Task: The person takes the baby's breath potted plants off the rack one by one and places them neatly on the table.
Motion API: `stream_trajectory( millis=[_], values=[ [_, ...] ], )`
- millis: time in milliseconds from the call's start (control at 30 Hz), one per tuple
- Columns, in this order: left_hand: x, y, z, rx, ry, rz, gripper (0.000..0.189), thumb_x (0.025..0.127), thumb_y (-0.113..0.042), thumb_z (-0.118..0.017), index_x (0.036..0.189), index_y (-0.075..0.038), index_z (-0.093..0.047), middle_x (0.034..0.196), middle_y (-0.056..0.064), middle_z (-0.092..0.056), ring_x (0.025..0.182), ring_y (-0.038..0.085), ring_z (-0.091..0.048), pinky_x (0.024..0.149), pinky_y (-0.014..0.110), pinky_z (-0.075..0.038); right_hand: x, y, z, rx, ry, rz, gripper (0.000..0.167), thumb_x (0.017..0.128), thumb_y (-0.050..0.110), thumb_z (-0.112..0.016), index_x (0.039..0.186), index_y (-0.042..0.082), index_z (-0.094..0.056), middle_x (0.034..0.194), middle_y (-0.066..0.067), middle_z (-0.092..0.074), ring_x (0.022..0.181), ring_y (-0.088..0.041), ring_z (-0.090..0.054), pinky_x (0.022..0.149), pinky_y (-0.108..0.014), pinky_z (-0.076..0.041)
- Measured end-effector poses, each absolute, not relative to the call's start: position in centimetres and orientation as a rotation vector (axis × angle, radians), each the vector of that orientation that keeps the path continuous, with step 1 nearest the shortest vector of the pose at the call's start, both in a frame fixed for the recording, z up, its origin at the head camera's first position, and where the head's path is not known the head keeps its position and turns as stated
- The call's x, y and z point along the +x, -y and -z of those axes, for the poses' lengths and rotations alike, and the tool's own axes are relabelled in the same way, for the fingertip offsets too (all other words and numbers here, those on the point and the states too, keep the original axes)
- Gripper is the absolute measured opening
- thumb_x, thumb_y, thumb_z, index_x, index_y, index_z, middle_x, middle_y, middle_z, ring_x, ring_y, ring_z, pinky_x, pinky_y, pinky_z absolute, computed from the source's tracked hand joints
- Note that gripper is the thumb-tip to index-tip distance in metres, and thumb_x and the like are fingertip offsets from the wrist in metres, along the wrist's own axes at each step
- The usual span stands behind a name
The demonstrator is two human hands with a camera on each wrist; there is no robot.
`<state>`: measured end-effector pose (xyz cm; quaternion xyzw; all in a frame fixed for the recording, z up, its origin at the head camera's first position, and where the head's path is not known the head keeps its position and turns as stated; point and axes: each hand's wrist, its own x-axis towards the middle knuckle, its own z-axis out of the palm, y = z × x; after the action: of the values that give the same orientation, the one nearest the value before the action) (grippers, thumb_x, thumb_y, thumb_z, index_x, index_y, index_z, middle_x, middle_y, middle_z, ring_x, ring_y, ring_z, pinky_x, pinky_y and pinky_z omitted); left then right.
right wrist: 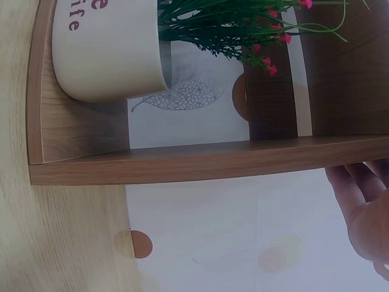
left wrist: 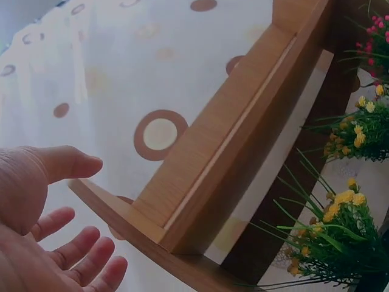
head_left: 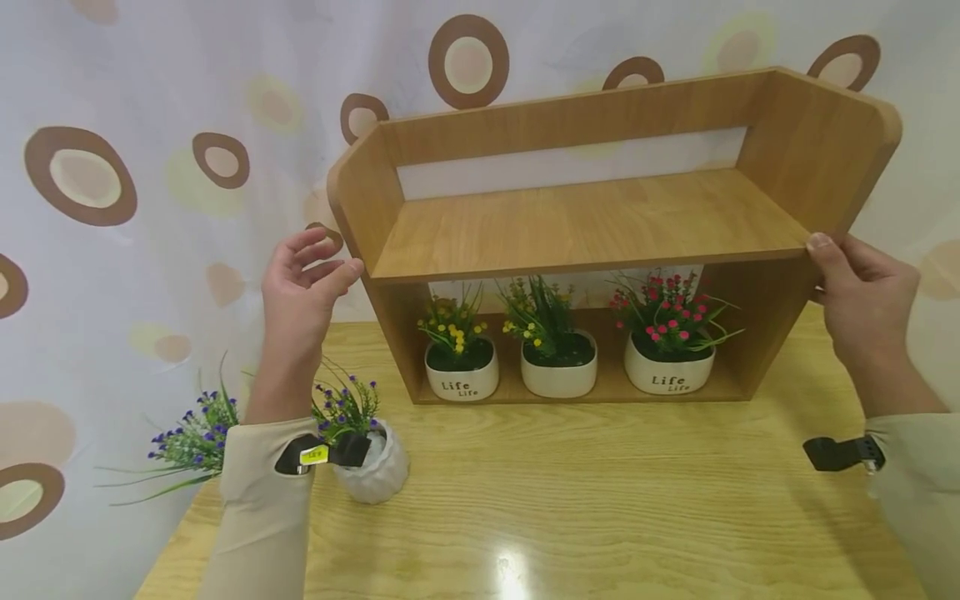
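A two-tier wooden shelf (head_left: 585, 225) stands on the table, angled in the head view. My right hand (head_left: 866, 292) grips its right side panel, thumb on the front edge and fingers round the outer face. In the right wrist view, the fingers (right wrist: 346, 191) lie against that panel. My left hand (head_left: 303, 279) is beside the left panel with relaxed, spread fingers; the left wrist view shows nothing between them. On the lower tier sit three white pots: two with yellow flowers (head_left: 461, 379) (head_left: 558, 379) and one with pink flowers (head_left: 670, 372).
A ribbed white pot (head_left: 375, 475) with purple flowers stands on the wooden table (head_left: 585, 492), partly behind my left forearm. More purple flowers (head_left: 198, 429) show left of that forearm. Behind the shelf hangs a pale curtain (head_left: 262, 50) with brown circles.
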<state>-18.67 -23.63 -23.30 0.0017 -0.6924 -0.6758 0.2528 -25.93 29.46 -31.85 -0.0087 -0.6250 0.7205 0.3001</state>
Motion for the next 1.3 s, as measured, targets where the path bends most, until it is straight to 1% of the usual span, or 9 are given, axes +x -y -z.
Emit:
stream_trajectory(
  millis=[67,167,267,333,600,700,800,967,1300],
  values=[
    [-19.4,23.7,23.4,0.035,1.953,1.819,0.061,0.087,-0.009,-0.078,0.141,-0.019,-0.051,0.127,0.007,-0.054,0.114,0.023,-0.055,0.091,0.031,-0.052,-25.9,-29.5,31.8,-0.038,1.702,-1.879,0.025,0.093,0.015,-0.073,0.115,0.003,-0.076,0.09,0.011,-0.074,0.076,0.001,-0.069,0.061,-0.012,-0.053],
    [-20.5,23.8,23.5,0.041,2.041,1.789,0.075,0.087,-0.013,-0.078,0.15,-0.029,-0.041,0.136,0.009,-0.049,0.122,0.026,-0.052,0.1,0.039,-0.048,-25.9,-29.5,31.7,-0.046,1.729,-1.857,0.025,0.093,0.015,-0.072,0.115,0.005,-0.076,0.09,0.012,-0.074,0.076,0.001,-0.069,0.061,-0.011,-0.053],
    [-21.5,23.7,23.7,0.013,2.07,1.799,0.08,0.087,-0.012,-0.078,0.153,-0.032,-0.037,0.142,0.012,-0.045,0.126,0.031,-0.05,0.105,0.045,-0.046,-25.9,-29.6,31.8,-0.035,1.708,-1.878,0.025,0.093,0.015,-0.073,0.115,0.004,-0.076,0.088,0.012,-0.074,0.075,0.001,-0.069,0.06,-0.012,-0.053],
    [-22.1,23.6,23.9,0.002,2.075,1.817,0.082,0.086,-0.011,-0.078,0.154,-0.032,-0.037,0.143,0.014,-0.042,0.127,0.033,-0.049,0.105,0.047,-0.046,-26.0,-29.6,31.9,-0.033,1.692,-1.892,0.026,0.092,0.015,-0.074,0.115,0.004,-0.076,0.087,0.012,-0.074,0.074,0.001,-0.07,0.059,-0.012,-0.053],
    [-23.5,22.9,24.4,0.02,2.103,1.772,0.078,0.087,-0.008,-0.076,0.153,-0.025,-0.039,0.141,0.013,-0.043,0.124,0.029,-0.049,0.106,0.047,-0.045,-26.1,-29.6,31.9,-0.028,1.661,-1.903,0.026,0.09,0.015,-0.076,0.113,0.002,-0.076,0.084,0.009,-0.075,0.071,0.0,-0.07,0.058,-0.012,-0.053],
    [-23.8,22.9,24.4,0.034,2.105,1.782,0.078,0.087,-0.006,-0.075,0.154,-0.026,-0.039,0.141,0.013,-0.044,0.124,0.029,-0.05,0.106,0.047,-0.045,-26.1,-29.6,31.8,-0.033,1.688,-1.885,0.026,0.091,0.015,-0.075,0.114,0.002,-0.076,0.088,0.009,-0.075,0.075,0.001,-0.07,0.059,-0.012,-0.053],
    [-24.0,22.9,24.6,0.051,2.102,1.794,0.078,0.086,-0.001,-0.072,0.153,-0.026,-0.04,0.141,0.014,-0.044,0.125,0.03,-0.049,0.105,0.049,-0.045,-26.0,-29.6,31.7,-0.037,1.711,-1.872,0.026,0.093,0.015,-0.073,0.115,0.003,-0.076,0.091,0.01,-0.075,0.076,0.001,-0.07,0.06,-0.012,-0.053],
    [-24.4,23.1,24.9,0.09,2.081,1.802,0.073,0.086,0.005,-0.066,0.15,-0.024,-0.046,0.138,0.015,-0.047,0.125,0.03,-0.05,0.101,0.048,-0.049,-26.0,-29.5,31.7,-0.044,1.7,-1.88,0.023,0.093,0.014,-0.072,0.113,0.003,-0.076,0.089,0.009,-0.075,0.074,0.001,-0.07,0.059,-0.012,-0.053],
    [-24.3,23.3,25.9,0.121,2.085,1.816,0.062,0.092,-0.005,-0.068,0.147,-0.024,-0.049,0.131,0.013,-0.049,0.116,0.034,-0.059,0.093,0.048,-0.054,-26.2,-29.5,31.8,-0.032,1.642,-1.937,0.024,0.092,0.014,-0.074,0.113,0.001,-0.076,0.09,0.006,-0.075,0.074,-0.001,-0.07,0.06,-0.013,-0.053]
  ],
)
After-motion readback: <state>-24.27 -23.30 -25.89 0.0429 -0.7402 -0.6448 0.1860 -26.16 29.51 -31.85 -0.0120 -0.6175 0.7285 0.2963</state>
